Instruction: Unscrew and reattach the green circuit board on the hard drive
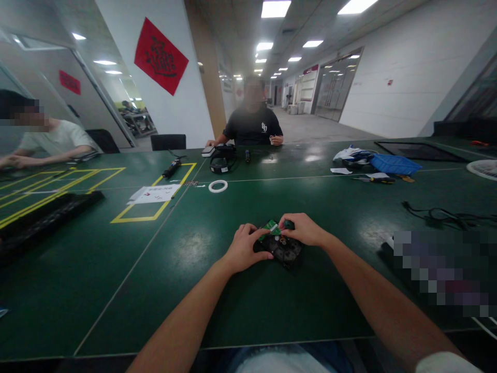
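Left hand (243,248) and right hand (305,229) fingers grasp green circuit board (271,227) atop black device (286,250).

Left hand (243,248) and right hand (305,230) cover much of the small black device with a green circuit board (280,247), so which fingers make the grip can't be read. A mosaic-blurred block (442,272) on the right of the green desk (217,300) hides whatever lies there. The white round object (483,168) is cut off by the right edge, and the long black slab (42,220) runs off the left edge.
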`<state>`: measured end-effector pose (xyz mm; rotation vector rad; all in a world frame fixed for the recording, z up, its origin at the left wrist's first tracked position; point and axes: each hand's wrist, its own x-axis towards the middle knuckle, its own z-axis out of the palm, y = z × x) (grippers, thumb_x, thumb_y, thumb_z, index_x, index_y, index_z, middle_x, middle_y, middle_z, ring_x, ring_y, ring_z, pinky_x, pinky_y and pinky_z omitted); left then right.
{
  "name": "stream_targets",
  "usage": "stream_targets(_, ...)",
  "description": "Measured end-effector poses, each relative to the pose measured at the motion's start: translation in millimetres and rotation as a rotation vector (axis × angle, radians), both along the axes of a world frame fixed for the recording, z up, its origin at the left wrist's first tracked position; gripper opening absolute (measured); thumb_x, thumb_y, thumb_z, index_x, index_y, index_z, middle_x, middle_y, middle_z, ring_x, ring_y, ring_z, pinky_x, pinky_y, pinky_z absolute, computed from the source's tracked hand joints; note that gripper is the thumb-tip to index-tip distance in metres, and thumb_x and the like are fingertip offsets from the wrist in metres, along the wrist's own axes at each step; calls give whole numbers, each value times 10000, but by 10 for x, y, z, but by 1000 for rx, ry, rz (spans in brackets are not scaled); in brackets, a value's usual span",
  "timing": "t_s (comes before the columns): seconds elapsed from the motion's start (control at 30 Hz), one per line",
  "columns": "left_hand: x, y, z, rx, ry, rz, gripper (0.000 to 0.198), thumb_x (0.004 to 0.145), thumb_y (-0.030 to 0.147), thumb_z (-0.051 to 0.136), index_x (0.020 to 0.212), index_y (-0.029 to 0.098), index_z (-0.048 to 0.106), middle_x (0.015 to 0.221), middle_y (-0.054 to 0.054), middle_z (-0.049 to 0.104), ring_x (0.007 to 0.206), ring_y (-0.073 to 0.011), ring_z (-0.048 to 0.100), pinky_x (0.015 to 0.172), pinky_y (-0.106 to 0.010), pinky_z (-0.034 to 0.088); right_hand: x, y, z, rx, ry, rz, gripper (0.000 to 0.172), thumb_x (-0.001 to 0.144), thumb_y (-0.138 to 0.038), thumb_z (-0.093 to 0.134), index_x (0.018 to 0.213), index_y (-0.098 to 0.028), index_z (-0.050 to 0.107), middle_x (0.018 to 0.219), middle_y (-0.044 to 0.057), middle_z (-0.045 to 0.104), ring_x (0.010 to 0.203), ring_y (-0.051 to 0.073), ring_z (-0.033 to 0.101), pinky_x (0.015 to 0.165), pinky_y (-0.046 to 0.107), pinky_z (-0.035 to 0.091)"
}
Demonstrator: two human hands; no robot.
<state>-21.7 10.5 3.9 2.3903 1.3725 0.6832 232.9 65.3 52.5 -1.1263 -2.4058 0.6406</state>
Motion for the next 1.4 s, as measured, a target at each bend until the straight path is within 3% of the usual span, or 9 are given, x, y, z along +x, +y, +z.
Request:
stream_targets(0.83,-4,16,-34,0,-13,-8,740,736,686,754,1377,360,581,1186,-88,517,1121,-318,471,971,-480,420,17,-2,13,-76,53,23,159,813,-202,669,964,-209,720,961,27,747,902,184,694,851,295,492)
stream_targets(1.1,-7,19,-39,6,-16,-7,736,729,677,766,1373,371,583,1177,-83,518,1099,-308,477,965,-471,427,108,53,73,16,36,-67,126,838,-263,657,931,-221,733,977,26,742,934,192,667,854,306,478)
stream_targets(1.4,-10,16,-38,0,-7,-9,730,745,668,757,1381,356,580,1181,-87,515,1108,-311,473,967,-476,426,-39,1,-39,93,-115,-64,127,861,-315,656,879,-216,732,936,48,730,887,205,660,797,297,461)
